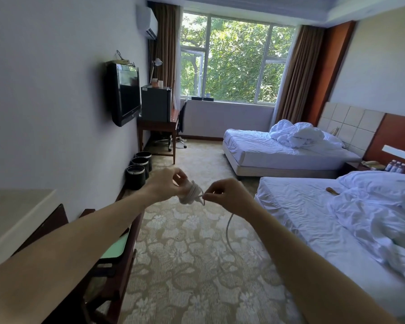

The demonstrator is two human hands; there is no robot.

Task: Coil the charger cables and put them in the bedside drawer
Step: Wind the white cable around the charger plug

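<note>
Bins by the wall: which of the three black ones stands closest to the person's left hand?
The front bin, at the row's near end, beside the left hand; the other two stand behind it, toward the desk.

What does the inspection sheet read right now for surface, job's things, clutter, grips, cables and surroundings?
Surface: patterned carpet; the hands work in mid-air above it.
Job's things: white charger cable coil, partly wound; bedside table between the beds, its drawer not discernible.
Clutter: three black bins along the left wall; bottles on the bedside table.
Grips: left hand holds the charger cable coil; right hand pinches the loose tail beside it.
Cables: loose tail hangs from the right hand towards the carpet.
Surroundings: two unmade beds at right, TV on the left wall, window ahead.
</note>
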